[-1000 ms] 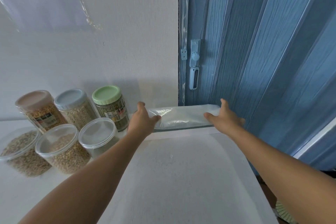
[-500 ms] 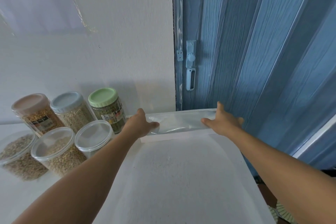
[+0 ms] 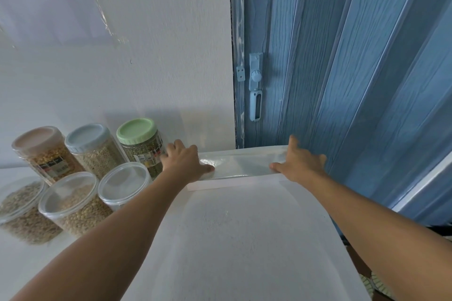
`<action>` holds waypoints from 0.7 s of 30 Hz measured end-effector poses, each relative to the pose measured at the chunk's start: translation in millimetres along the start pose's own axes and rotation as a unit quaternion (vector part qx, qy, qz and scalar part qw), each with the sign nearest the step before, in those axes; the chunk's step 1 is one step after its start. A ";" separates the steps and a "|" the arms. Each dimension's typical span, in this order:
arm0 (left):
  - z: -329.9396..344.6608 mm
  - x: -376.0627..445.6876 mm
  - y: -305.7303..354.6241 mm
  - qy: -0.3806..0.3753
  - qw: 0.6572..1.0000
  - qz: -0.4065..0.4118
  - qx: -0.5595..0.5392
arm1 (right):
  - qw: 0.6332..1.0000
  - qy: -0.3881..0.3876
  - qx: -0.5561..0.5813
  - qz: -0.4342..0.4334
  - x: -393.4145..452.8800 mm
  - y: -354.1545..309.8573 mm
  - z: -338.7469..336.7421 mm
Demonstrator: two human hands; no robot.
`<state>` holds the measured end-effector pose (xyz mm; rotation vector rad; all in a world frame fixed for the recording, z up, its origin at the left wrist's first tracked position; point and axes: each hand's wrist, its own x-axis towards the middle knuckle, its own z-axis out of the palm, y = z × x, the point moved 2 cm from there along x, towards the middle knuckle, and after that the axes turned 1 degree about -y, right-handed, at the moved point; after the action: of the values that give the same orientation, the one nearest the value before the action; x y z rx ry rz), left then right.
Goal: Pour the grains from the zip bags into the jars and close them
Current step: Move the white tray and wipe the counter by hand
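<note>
Reaching to the far edge of a white worktop (image 3: 244,239), two hands grip one clear, flattened zip bag (image 3: 241,162) by its ends, the left hand (image 3: 184,161) at its left end and the right hand (image 3: 302,164) at its right, thumbs on the near side and fingers curled over the top. Left of the bag stand six filled jars: a pink-lidded jar (image 3: 42,151), a blue-lidded jar (image 3: 91,148) and a green-lidded jar (image 3: 139,140) behind three clear-lidded jars (image 3: 71,203). Labels on the pink and green jars are too small to read.
</note>
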<state>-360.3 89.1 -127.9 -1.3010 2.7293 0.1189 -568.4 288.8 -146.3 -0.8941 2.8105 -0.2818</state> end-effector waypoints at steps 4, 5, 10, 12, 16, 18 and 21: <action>5.2 -10.3 10.0 0.114 0.979 0.168 -0.031 | 0.994 0.083 -0.044 -0.055 3.0 -0.8 -0.7; 9.4 -11.0 12.3 0.094 0.974 0.200 -0.044 | 0.988 0.103 -0.047 -0.102 1.7 -2.6 1.2; 24.7 -10.1 12.7 0.057 0.973 0.219 -0.051 | 0.966 -0.003 0.052 -0.255 -6.6 -15.3 14.4; 26.3 -9.1 9.9 0.054 0.973 0.220 -0.048 | 0.967 -0.069 0.039 -0.241 -5.1 -13.2 24.1; 31.1 -3.2 7.0 0.013 0.975 0.213 -0.064 | 0.971 -0.107 0.006 -0.216 -4.3 -12.3 27.0; 33.3 1.0 8.2 -0.012 0.975 0.214 -0.055 | 0.966 -0.144 -0.032 -0.214 -7.1 -14.2 23.5; 35.3 7.6 8.4 -0.035 0.975 0.215 -0.040 | 0.958 -0.183 -0.076 -0.209 -9.4 -12.9 26.6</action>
<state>-369.1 92.8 -163.8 -0.6840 2.9232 0.3072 -547.7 280.6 -167.9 -1.4115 2.3087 0.0473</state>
